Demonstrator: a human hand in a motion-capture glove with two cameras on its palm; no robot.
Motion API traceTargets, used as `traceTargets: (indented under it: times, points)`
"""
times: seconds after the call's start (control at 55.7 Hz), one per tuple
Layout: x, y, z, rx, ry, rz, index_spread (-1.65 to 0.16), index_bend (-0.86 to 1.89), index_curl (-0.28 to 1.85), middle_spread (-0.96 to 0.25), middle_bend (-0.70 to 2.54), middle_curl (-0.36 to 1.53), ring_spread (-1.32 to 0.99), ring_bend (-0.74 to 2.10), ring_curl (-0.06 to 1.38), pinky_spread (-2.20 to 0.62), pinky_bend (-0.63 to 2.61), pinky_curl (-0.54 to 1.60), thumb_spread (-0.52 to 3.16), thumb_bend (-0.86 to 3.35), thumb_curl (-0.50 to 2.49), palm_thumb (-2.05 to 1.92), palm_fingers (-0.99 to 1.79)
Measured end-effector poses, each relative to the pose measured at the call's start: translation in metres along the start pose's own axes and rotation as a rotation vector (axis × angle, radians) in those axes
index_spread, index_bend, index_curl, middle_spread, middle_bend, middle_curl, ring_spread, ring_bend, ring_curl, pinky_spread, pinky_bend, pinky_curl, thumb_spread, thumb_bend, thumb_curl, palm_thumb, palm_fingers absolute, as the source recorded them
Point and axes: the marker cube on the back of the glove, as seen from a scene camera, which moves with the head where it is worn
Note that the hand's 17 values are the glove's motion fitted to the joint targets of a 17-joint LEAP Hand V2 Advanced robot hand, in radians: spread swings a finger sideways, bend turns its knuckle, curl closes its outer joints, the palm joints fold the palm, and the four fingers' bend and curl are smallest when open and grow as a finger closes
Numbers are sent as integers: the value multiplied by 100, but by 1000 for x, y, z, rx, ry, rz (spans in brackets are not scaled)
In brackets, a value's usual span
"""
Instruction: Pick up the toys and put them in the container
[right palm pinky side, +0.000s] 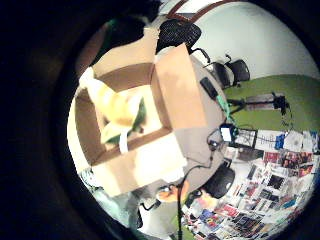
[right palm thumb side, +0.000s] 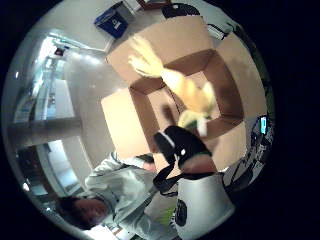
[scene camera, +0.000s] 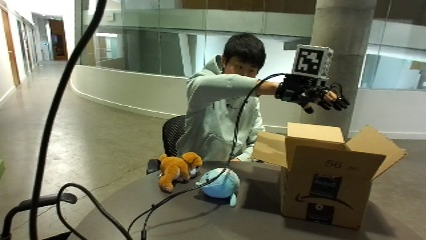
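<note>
Hovering above the open cardboard box (scene camera: 329, 182), the gloved right hand (scene camera: 319, 95) holds nothing, fingers loosely curled. A yellow plush toy (right palm pinky side: 120, 112) with a green part lies inside the box, limp. Two toys remain on the surface (scene camera: 200, 215) beside the box: a round blue plush (scene camera: 218, 184) nearest it, an orange-brown plush animal (scene camera: 176, 169) farther off. Both look soft and light, likely squashing under grip; take each around the body's middle.

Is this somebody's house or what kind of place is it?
Probably not a house: it looks like an office or campus building. A big concrete pillar and glass walls stand behind the table, and office chairs sit around it.
</note>
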Motion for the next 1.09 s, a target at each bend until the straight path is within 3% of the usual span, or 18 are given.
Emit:
traceTargets:
  times: [0.108, 0.251, 0.287, 0.341, 0.449, 0.592, 0.772, 1.005, 1.095]
  points:
    - [-16, 29, -3, -22, -129, -45, -22, 33, 35, -16, 25, 75, -17, 59, 38, -8, 88, 42, 100, 4, 63, 6, -37]
    - [18, 85, 0, 10, -158, -370, -21, 20, 34, -9, 13, 64, -13, 40, 31, -3, 73, 36, 109, -2, 54, 4, -25]
    - [18, 101, -1, 4, -176, -318, -21, 17, 34, -8, 13, 61, -12, 38, 31, -3, 71, 35, 110, -2, 52, 4, -23]
    - [8, 124, -3, -17, -212, -117, -22, 16, 34, -6, 13, 58, -12, 34, 30, -2, 68, 34, 111, -2, 50, 4, -20]
    - [32, 166, 9, -37, -195, -36, -22, 14, 33, -5, 14, 53, -10, 28, 29, -1, 63, 33, 113, -2, 46, 4, -17]
    - [49, 256, 44, -133, -210, -19, -22, 15, 32, -4, 15, 48, -9, 23, 28, -1, 59, 32, 114, -2, 41, 3, -14]
    - [79, 344, 129, -243, -195, -3, -23, 15, 32, -3, 17, 44, -9, 19, 28, -1, 54, 32, 114, -2, 38, 4, -10]
    - [69, 407, 246, -331, -235, 23, -25, 13, 31, -3, 16, 41, -9, 18, 28, 0, 55, 33, 109, -3, 34, -1, -12]
    - [79, 400, 284, -354, -208, 24, -25, 13, 30, -4, 15, 39, -9, 17, 27, 1, 56, 34, 105, -4, 33, -3, -15]
